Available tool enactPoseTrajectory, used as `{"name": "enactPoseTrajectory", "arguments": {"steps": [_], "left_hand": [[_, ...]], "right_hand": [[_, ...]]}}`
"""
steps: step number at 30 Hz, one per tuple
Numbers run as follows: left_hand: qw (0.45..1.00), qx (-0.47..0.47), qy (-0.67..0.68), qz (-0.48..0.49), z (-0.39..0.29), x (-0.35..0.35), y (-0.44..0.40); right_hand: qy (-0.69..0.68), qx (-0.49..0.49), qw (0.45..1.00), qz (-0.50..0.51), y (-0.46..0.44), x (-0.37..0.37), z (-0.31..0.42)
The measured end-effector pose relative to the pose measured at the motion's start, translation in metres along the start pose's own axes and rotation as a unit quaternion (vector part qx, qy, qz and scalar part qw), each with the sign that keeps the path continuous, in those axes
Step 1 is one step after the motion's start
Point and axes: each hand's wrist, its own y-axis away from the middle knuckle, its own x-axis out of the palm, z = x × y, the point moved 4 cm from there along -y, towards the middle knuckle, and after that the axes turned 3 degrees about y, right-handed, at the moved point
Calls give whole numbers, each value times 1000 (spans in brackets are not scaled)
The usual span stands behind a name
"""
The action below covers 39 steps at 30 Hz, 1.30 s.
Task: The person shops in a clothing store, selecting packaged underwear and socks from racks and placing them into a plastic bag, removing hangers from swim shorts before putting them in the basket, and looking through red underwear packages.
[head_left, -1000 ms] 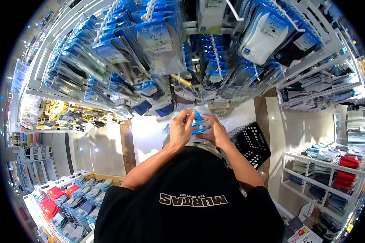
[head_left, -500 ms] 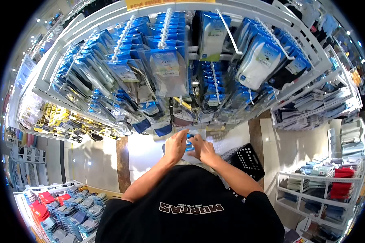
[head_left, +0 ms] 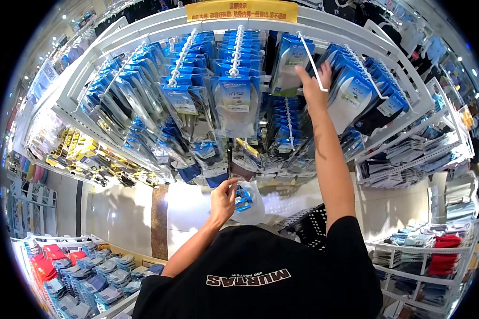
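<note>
My left hand (head_left: 223, 201) is low in front of my chest, its fingers closed at the edge of a clear plastic bag (head_left: 254, 211). Several small blue packets (head_left: 243, 199) show inside the bag. Raised to the rack, my right hand (head_left: 316, 87) has thumb and fingers apart around a white hook (head_left: 313, 64). Just behind its thumb hangs a packet of socks with a blue top (head_left: 291, 66). Whether the fingers touch that packet I cannot tell. A packet of white socks (head_left: 351, 95) hangs to the right of the hand.
The white rack (head_left: 64, 109) carries several rows of blue-topped packets on hooks, under a yellow sign (head_left: 242, 11). A black perforated basket (head_left: 308, 226) is beside my right side. Stands of folded goods (head_left: 98, 276) are at lower left and right.
My right hand has left the bag and risen to the hook on the rack. My left hand stays low at the bag. The view has shifted, showing more of the yellow sign.
</note>
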Motion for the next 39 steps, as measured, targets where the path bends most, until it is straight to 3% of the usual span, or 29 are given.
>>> {"name": "enactPoseTrajectory", "arguments": {"steps": [7, 11, 18, 21, 29, 36, 39], "left_hand": [[1000, -20, 12, -7, 0, -7, 7], [999, -31, 23, -2, 8, -6, 7], [998, -33, 26, 42, 9, 6, -1], [997, -41, 44, 52, 11, 12, -5], [992, -28, -14, 121, 6, 24, -13], [987, 13, -47, 156, 0, 31, -13], [992, 6, 3, 124, -2, 37, -14]], "right_hand": [[-137, 82, 983, 91, -50, 27, -13], [-127, 69, 979, 143, -53, 21, -28], [-164, 106, 956, 221, -21, -10, 11], [-73, 76, 972, 209, -8, -31, 17], [-19, 5, 967, 255, 62, -101, 103], [-4, 42, 961, 273, 94, -139, 130], [4, 28, 962, 273, 100, -150, 136]]}}
